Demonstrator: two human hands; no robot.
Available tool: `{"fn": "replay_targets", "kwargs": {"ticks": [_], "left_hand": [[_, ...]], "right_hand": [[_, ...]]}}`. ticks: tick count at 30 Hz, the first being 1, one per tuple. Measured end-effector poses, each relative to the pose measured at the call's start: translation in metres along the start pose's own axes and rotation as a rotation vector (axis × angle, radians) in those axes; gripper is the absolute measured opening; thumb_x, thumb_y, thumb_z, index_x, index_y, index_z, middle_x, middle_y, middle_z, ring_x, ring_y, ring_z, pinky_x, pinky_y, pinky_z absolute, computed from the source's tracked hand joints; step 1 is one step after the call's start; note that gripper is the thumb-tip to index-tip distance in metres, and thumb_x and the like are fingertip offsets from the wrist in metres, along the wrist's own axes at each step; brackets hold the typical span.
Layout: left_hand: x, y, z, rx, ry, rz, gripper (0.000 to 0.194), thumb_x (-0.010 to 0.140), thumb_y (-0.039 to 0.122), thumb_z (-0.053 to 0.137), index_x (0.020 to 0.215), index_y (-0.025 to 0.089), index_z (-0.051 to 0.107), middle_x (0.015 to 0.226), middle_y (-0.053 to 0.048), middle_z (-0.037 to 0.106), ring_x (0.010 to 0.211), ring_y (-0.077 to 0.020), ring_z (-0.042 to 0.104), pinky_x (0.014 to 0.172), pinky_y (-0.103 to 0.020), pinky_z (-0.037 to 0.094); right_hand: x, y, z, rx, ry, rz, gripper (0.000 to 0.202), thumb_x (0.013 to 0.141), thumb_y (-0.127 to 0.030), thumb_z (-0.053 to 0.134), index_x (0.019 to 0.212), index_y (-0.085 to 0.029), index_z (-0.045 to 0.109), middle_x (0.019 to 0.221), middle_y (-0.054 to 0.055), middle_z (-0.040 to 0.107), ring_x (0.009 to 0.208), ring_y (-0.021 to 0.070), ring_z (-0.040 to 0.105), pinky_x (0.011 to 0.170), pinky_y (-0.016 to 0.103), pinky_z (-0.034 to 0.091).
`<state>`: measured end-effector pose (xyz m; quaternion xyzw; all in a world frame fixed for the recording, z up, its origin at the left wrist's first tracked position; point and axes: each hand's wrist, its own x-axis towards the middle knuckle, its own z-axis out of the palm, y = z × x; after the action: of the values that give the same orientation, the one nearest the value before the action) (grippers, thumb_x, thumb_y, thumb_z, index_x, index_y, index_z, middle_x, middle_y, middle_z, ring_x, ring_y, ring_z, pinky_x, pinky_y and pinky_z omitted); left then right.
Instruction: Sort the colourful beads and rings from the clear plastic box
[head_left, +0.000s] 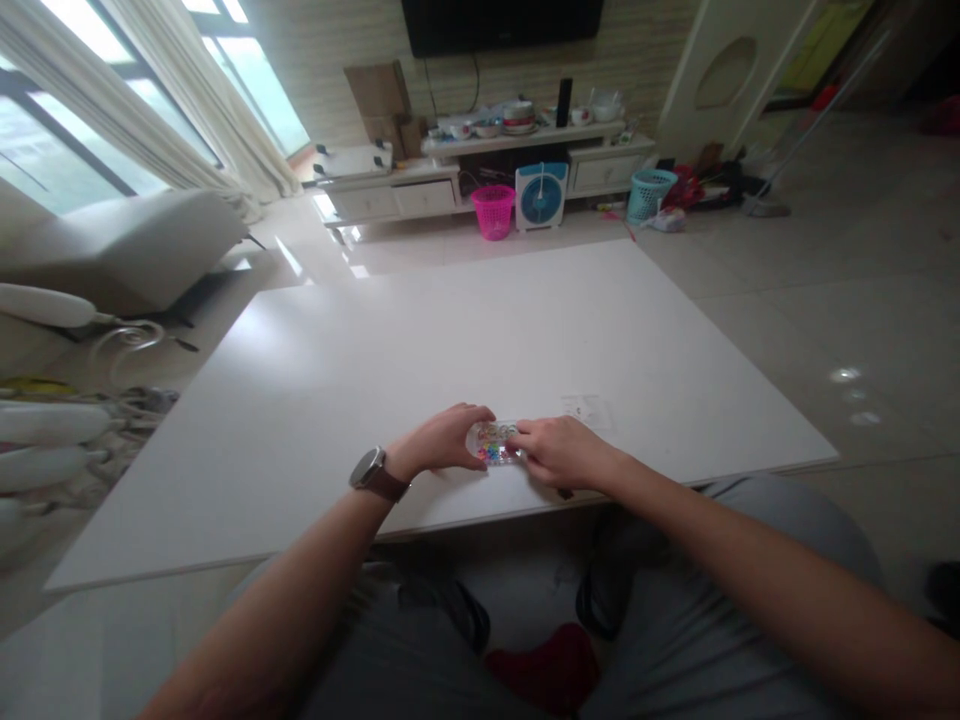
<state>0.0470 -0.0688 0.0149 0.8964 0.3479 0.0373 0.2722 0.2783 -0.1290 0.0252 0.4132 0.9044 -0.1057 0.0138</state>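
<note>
A small clear plastic case (493, 444) with several colourful little pieces inside lies at the near side of the white table (465, 340). My left hand (454, 437) grips its left end, thumb on the near side and fingers on the far side. A watch with a brown strap is on that wrist. My right hand (559, 450) is at the case's right end, its fingers bent together over the pieces; whether a piece is pinched there is too small to tell. Just beyond my right hand lies a flat clear packet (589, 411). A small dark object (565, 493) shows under my right hand.
The table's near edge runs just in front of my lap. Past the far edge stand a pink basket (494, 212), a blue fan (541, 196) and a light-blue basket (649, 193) on the floor. White chairs (49, 440) stand on the left.
</note>
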Motion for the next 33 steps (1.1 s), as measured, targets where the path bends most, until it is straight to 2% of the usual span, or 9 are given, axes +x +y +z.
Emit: {"fn": "replay_targets", "kwargs": {"ticks": [3, 8, 14, 22, 30, 33], "left_hand": [[0.002, -0.006, 0.006, 0.016, -0.026, -0.01, 0.055, 0.068, 0.039, 0.077, 0.116, 0.019, 0.059, 0.108, -0.008, 0.066, 0.101, -0.0237, 0.06, 0.088, -0.032, 0.046], [0.004, -0.006, 0.008, 0.017, -0.018, -0.008, 0.051, 0.069, 0.04, 0.077, 0.113, 0.019, 0.06, 0.107, -0.008, 0.067, 0.1, -0.0239, 0.061, 0.088, -0.032, 0.046], [0.003, -0.002, 0.005, 0.007, -0.02, -0.021, 0.048, 0.069, 0.036, 0.076, 0.112, 0.019, 0.06, 0.106, -0.007, 0.067, 0.099, -0.0231, 0.062, 0.086, -0.031, 0.046], [0.003, -0.002, 0.005, 0.015, -0.025, -0.007, 0.047, 0.07, 0.037, 0.075, 0.11, 0.019, 0.061, 0.104, -0.008, 0.066, 0.096, -0.0224, 0.062, 0.083, -0.03, 0.046], [0.002, -0.001, 0.005, 0.004, -0.032, -0.038, 0.048, 0.07, 0.036, 0.075, 0.112, 0.019, 0.06, 0.106, -0.008, 0.066, 0.098, -0.023, 0.061, 0.085, -0.031, 0.046], [0.002, -0.001, 0.006, 0.002, -0.029, -0.029, 0.049, 0.07, 0.036, 0.075, 0.113, 0.019, 0.059, 0.106, -0.008, 0.066, 0.1, -0.0236, 0.061, 0.086, -0.032, 0.046]], "right_hand": [[0.001, -0.002, 0.003, 0.017, -0.04, -0.037, 0.027, 0.087, -0.023, 0.05, 0.11, -0.02, 0.064, 0.107, 0.007, 0.066, 0.081, 0.0182, 0.062, 0.064, 0.028, 0.036], [0.002, -0.002, 0.006, 0.022, -0.057, -0.065, 0.024, 0.087, -0.023, 0.049, 0.106, -0.019, 0.065, 0.107, 0.008, 0.065, 0.082, 0.0188, 0.063, 0.066, 0.028, 0.039], [0.005, -0.008, 0.012, 0.015, -0.074, -0.027, 0.033, 0.086, -0.02, 0.05, 0.118, -0.019, 0.059, 0.113, 0.01, 0.065, 0.084, 0.0204, 0.065, 0.068, 0.03, 0.042], [0.007, -0.006, 0.011, 0.007, -0.016, -0.034, 0.032, 0.089, -0.023, 0.048, 0.119, -0.02, 0.058, 0.112, 0.008, 0.065, 0.08, 0.019, 0.063, 0.065, 0.029, 0.039], [0.007, -0.003, 0.011, -0.002, -0.075, -0.01, 0.026, 0.089, -0.021, 0.048, 0.111, -0.02, 0.063, 0.108, 0.009, 0.066, 0.08, 0.0187, 0.064, 0.064, 0.028, 0.038], [0.007, -0.004, 0.008, -0.011, -0.08, -0.004, 0.029, 0.087, -0.019, 0.048, 0.113, -0.021, 0.062, 0.106, 0.008, 0.066, 0.078, 0.0188, 0.063, 0.064, 0.028, 0.038]]}}
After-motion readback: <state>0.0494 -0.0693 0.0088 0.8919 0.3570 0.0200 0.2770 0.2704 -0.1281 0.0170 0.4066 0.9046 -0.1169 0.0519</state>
